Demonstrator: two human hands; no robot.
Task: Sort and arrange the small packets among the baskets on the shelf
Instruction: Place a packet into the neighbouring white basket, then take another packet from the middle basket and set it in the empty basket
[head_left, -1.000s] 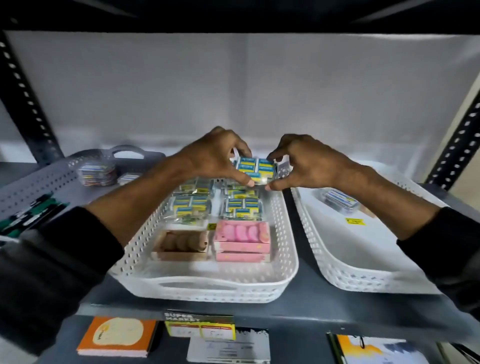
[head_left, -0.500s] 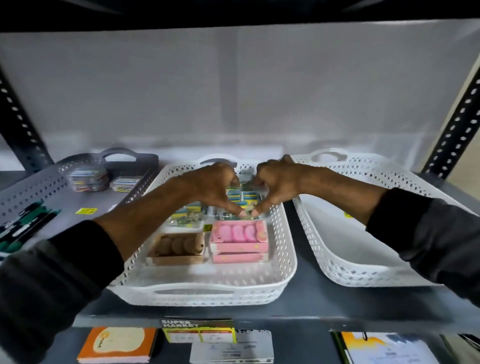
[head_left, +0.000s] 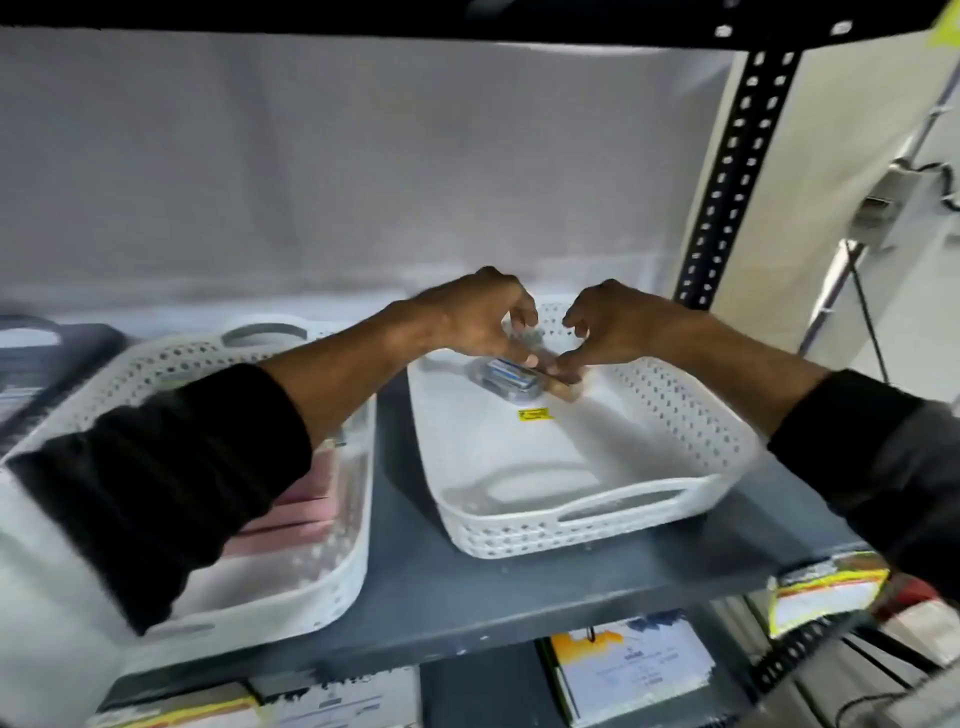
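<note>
A small clear packet (head_left: 511, 376) with a blue label lies at the back of the right white basket (head_left: 571, 525). My left hand (head_left: 475, 317) reaches across from the left, its thumb and fingertips pinching the packet's near right end. My right hand (head_left: 615, 327) meets it there, fingers curled, with the tips on the same end. A small brown piece (head_left: 567, 391) lies just beside the packet under my right fingertips. The middle white basket (head_left: 311, 597) is mostly hidden by my left sleeve; pink boxes (head_left: 306, 501) show inside it.
A yellow sticker (head_left: 535, 414) sits on the right basket's floor in front of the packet. A perforated black upright (head_left: 727, 171) stands behind the basket on the right. A dark grey basket (head_left: 47, 353) is at the far left. Price labels (head_left: 826, 587) hang on the shelf edge, with cards below.
Both hands have left the middle basket and moved right to the packet in the right basket. The view has swung right with them.
</note>
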